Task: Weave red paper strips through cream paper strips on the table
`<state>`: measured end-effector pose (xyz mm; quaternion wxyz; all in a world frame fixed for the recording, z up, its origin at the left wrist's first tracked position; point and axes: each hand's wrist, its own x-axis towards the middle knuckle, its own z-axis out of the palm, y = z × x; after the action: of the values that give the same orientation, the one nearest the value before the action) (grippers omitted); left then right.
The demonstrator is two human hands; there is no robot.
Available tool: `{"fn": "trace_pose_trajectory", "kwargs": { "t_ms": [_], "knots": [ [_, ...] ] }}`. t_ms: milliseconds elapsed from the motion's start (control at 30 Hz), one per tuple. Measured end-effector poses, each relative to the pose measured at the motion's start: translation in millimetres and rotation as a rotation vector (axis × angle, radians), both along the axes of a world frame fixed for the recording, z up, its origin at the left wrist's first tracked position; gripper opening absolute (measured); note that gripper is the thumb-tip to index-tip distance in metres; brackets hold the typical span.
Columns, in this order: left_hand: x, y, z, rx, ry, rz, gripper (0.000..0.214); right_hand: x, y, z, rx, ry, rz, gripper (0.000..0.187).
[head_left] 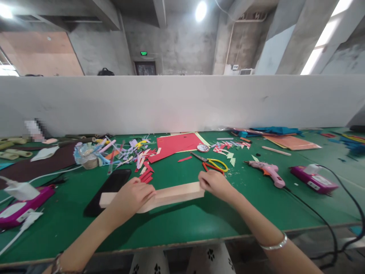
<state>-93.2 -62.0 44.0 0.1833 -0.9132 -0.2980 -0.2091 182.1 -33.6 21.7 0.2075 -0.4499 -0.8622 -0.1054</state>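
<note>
A long folded strip of pale peach paper (173, 193) lies across the green table (176, 224) in front of me. My left hand (131, 197) rests on its left half with fingers curled down, pressing it. My right hand (214, 183) pinches the strip's right end. A black phone (107, 190) lies under the strip's left end.
Scissors with yellow and orange handles (212, 164) sit just behind my right hand. A pink glue gun (266, 171) with a black cord lies to the right, near a magenta box (312, 179). A red paper sheet (176, 144) and several paper scraps (134, 152) lie behind. A white partition (182, 102) backs the table.
</note>
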Motion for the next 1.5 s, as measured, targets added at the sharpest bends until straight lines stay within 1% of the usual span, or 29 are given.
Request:
{"fn": "trace_pose_trajectory", "kwargs": {
  "t_ms": [67,133,167,200,233,300,367,467,567,667,767,867,933,1000,1033,1100,1133,1167,1233,1300,1333,1400,1467,1500],
  "knots": [
    [-6,-2,2.1,0.019,-0.003,0.015,0.042,14,2,3.6,-0.058,0.097,-0.1,0.017],
    [-9,-4,4.2,0.02,-0.016,0.018,0.042,18,0,10.0,-0.06,0.22,-0.157,0.019],
    [-8,-5,5.4,0.016,-0.016,0.013,0.042,16,-3,13.9,-0.036,0.279,-0.152,0.021],
    [-6,-5,6.9,0.011,-0.012,0.004,0.041,10,-7,17.9,-0.007,0.324,-0.113,0.022],
    [-3,-6,8.5,0.006,-0.006,-0.007,0.04,2,-12,21.8,0.024,0.331,-0.045,0.021],
    [5,-7,11.5,0.0,-0.004,-0.032,0.039,-18,-22,28.2,0.033,0.213,0.126,0.017],
    [14,-7,12.9,0.009,-0.009,-0.052,0.039,-37,-28,31.5,-0.011,0.06,0.225,0.017],
    [25,-5,10.2,0.068,0.034,-0.053,0.036,-55,-32,32.4,-0.138,-0.084,0.236,0.022],
    [35,-1,4.9,0.18,0.086,-0.035,0.033,-60,-32,33.0,-0.224,-0.101,0.226,0.024],
    [37,2,3.3,0.322,0.103,-0.03,0.033,-56,-31,35.8,-0.293,-0.062,0.221,0.024],
    [24,6,7.2,0.411,0.115,-0.047,0.035,-40,-29,39.1,-0.352,0.023,0.206,0.026],
    [-1,9,12.2,0.418,0.129,-0.035,0.037,-18,-27,40.9,-0.409,0.133,0.202,0.029],
    [-17,11,13.5,0.391,0.092,0.013,0.036,-6,-26,40.9,-0.445,0.213,0.188,0.03],
    [-27,13,12.9,0.309,-0.055,0.129,0.032,0,-23,40.0,-0.477,0.291,0.185,0.03],
    [-29,14,12.0,0.233,-0.164,0.211,0.03,0,-21,39.3,-0.494,0.33,0.187,0.029],
    [-28,18,10.6,0.026,-0.433,0.36,0.025,-2,-17,37.7,-0.531,0.408,0.188,0.029],
    [-26,20,10.3,-0.092,-0.589,0.406,0.023,-4,-15,36.8,-0.546,0.451,0.183,0.029],
    [-24,23,10.4,-0.213,-0.758,0.418,0.023,-6,-13,35.8,-0.56,0.498,0.174,0.03],
    [-18,28,11.9,-0.458,-1.095,0.366,0.028,-10,-9,33.2,-0.59,0.607,0.146,0.033],
    [-11,31,13.5,-0.682,-1.332,0.296,0.033,-14,-7,29.1,-0.646,0.725,0.12,0.037],
    [-8,32,13.9,-0.786,-1.393,0.27,0.033,-16,-6,26.3,-0.685,0.787,0.111,0.039],
    [0,33,12.8,-0.974,-1.431,0.228,0.029,-22,-5,19.8,-0.777,0.909,0.105,0.043],
    [9,35,9.6,-1.129,-1.452,0.18,0.028,-28,-5,13.5,-0.868,0.996,0.114,0.046],
    [13,36,7.7,-1.171,-1.467,0.166,0.028,-32,-5,11.0,-0.909,1.02,0.123,0.046]
  ]
}}
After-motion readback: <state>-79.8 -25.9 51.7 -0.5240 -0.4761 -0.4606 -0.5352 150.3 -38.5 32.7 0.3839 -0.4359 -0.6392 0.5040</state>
